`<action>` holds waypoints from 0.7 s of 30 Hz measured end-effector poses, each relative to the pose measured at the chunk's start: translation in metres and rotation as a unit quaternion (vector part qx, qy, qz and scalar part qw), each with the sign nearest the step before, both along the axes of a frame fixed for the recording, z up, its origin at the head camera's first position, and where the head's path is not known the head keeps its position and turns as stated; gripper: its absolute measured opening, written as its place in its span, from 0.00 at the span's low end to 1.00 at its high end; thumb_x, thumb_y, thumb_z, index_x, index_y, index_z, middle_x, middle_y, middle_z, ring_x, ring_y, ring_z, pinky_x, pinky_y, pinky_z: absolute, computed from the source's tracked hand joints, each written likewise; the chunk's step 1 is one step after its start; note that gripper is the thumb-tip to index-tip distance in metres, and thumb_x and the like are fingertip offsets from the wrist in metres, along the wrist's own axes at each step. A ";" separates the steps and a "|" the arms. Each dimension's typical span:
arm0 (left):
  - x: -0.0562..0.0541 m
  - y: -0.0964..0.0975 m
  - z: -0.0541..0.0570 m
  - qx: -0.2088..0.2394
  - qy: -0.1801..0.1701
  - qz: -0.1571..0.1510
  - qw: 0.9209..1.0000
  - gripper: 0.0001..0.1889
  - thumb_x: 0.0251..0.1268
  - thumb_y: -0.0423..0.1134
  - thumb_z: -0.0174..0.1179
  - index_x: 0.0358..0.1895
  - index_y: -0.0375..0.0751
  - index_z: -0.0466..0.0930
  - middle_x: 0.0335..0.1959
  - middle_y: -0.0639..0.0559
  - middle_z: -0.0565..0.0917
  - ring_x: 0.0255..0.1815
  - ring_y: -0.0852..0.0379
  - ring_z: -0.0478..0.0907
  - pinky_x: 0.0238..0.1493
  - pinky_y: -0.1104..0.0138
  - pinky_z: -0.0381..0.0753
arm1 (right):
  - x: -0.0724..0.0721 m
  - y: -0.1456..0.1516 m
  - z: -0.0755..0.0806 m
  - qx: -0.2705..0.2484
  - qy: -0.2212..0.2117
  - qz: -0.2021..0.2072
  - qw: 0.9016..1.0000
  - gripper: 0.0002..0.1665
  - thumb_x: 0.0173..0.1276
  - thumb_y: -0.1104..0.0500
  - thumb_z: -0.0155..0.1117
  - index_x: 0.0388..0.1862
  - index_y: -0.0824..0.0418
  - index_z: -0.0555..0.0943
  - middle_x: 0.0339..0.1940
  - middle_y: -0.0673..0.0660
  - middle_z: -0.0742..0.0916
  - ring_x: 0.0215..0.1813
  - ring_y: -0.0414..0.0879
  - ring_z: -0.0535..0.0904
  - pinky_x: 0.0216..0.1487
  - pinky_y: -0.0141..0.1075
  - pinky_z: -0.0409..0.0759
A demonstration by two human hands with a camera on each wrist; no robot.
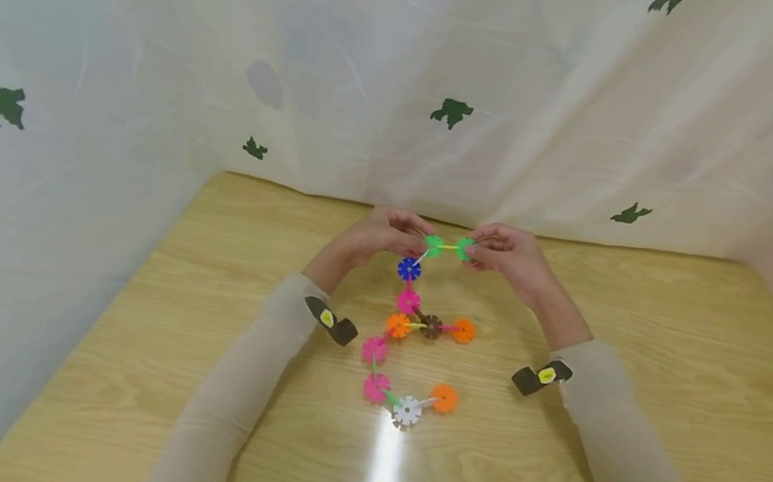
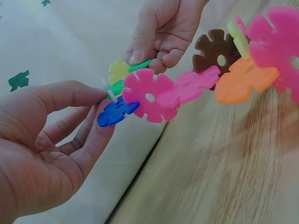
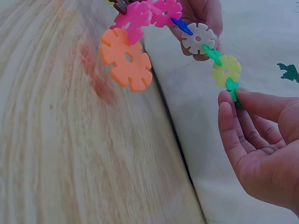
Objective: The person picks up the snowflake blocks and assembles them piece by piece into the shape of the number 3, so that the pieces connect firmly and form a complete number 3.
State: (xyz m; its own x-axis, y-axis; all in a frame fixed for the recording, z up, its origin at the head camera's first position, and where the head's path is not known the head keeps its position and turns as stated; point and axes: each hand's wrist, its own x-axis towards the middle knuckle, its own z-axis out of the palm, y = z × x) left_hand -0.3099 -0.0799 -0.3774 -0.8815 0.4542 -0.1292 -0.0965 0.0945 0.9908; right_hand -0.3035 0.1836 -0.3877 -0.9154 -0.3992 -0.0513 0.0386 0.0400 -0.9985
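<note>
Slotted plastic snowflake discs, joined edge to edge, form an E-like chain on and over the table. At its far end my left hand [image 1: 381, 236] pinches a green disc [image 1: 434, 246] between thumb and finger, close beside a white disc [image 3: 198, 39] and a blue disc [image 2: 111, 113]. My right hand [image 1: 512, 254] pinches the end green disc [image 3: 232, 87] by its edge. A yellow disc [image 3: 227, 70] links the two green ones. Nearer me, the chain runs through pink discs [image 1: 408, 302], with side branches ending in an orange disc [image 1: 463, 331] and another orange disc [image 1: 444, 398].
The wood-grain table [image 1: 209, 306] lies under both forearms. A pale curtain [image 1: 348, 100] with green leaf-like prints hangs along its far edge, right behind the hands. Dark wrist cameras sit on both sleeves, the left one [image 1: 331, 321] beside the chain.
</note>
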 end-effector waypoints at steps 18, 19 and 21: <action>0.001 0.003 -0.001 -0.003 -0.010 0.033 0.999 0.16 0.63 0.25 0.65 0.55 0.24 0.82 0.29 0.55 0.87 0.32 0.61 0.85 0.43 0.67 0.89 | 0.003 -0.005 0.000 -0.021 0.018 -0.024 0.999 0.07 0.68 0.71 0.67 0.45 0.69 0.82 0.32 0.51 0.91 0.34 0.44 0.89 0.43 0.37 0.90; 0.001 0.003 -0.001 -0.001 -0.008 0.035 0.999 0.16 0.63 0.24 0.65 0.54 0.24 0.82 0.28 0.56 0.87 0.31 0.61 0.85 0.42 0.67 0.89 | 0.003 -0.005 0.000 -0.022 0.020 -0.025 0.999 0.08 0.68 0.71 0.67 0.45 0.70 0.82 0.32 0.51 0.91 0.33 0.43 0.89 0.42 0.36 0.90; 0.001 0.003 -0.001 0.001 -0.001 0.038 0.999 0.16 0.62 0.24 0.65 0.54 0.23 0.82 0.27 0.56 0.87 0.31 0.61 0.85 0.41 0.68 0.89 | 0.003 -0.006 0.000 -0.023 0.022 -0.029 0.999 0.08 0.68 0.72 0.67 0.46 0.71 0.82 0.32 0.51 0.91 0.33 0.42 0.88 0.42 0.36 0.90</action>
